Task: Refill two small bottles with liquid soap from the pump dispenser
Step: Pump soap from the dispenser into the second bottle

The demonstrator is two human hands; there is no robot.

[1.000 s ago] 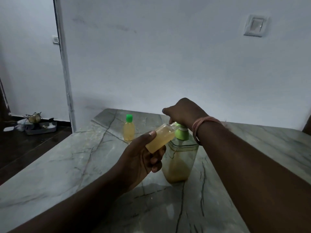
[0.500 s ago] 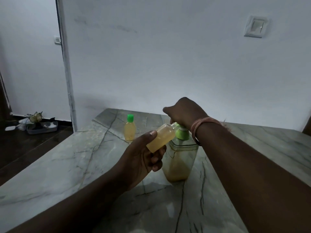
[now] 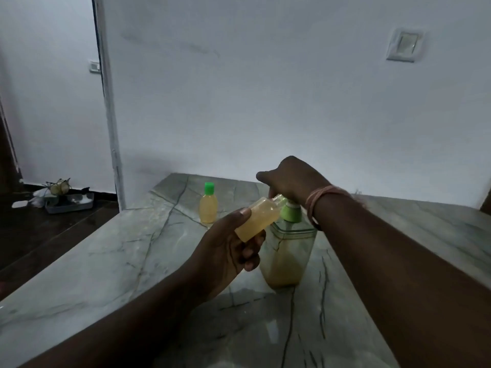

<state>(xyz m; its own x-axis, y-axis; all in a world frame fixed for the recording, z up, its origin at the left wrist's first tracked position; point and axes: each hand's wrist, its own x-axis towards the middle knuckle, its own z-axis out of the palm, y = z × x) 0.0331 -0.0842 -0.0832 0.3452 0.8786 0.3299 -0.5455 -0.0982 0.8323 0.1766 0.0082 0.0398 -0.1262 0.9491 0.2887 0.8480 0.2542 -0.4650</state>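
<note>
My left hand (image 3: 228, 251) grips a small uncapped bottle (image 3: 256, 219) of yellowish soap, tilted with its mouth up against the pump spout. The clear pump dispenser (image 3: 288, 257), about half full of yellow soap, stands on the marble table (image 3: 119, 256). Its green pump collar (image 3: 291, 213) shows under my right hand (image 3: 291, 179), which rests on top of the pump head and hides it. A second small bottle (image 3: 208, 207) with a green cap stands upright behind and to the left, filled with yellow soap.
A white wall rises right behind the table, with a switch plate (image 3: 403, 45) at the upper right. Left of the table the dark floor drops away, with a grey tray (image 3: 70, 204) of odds and ends by the doorway.
Hardly anything has moved: both hands hold the same pose at the pump, and the view has shifted very slightly.
</note>
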